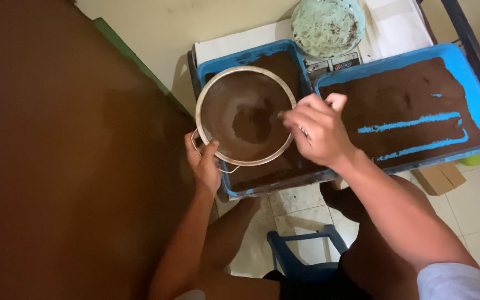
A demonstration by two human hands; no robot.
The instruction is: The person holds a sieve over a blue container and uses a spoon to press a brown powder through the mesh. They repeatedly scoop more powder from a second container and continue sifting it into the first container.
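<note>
The left hand [204,166] is closed around the wire handle loop at the near rim of a round metal sieve [245,115], holding it above the left blue tray [251,56]. The right hand [319,130] rests at the sieve's right rim with fingers curled and bunched toward the mesh; whether they pinch anything cannot be told. The sieve appears light and rigid at the rim, while its fine mesh is likely thin and easily dented, so the rim and handle loop are the sound places to take hold. A small heap of dark brown powder [253,123] sits in the middle of the mesh; it looks loose and dry and would probably spill if the sieve tilted. The left tray holds a layer of the same brown powder beneath the sieve. The right blue tray [476,83] just beside it carries a wider spread layer, scored with streaks of bare blue floor. Beyond both trays stands a pale green bowl [328,25] smeared with brown residue.
</note>
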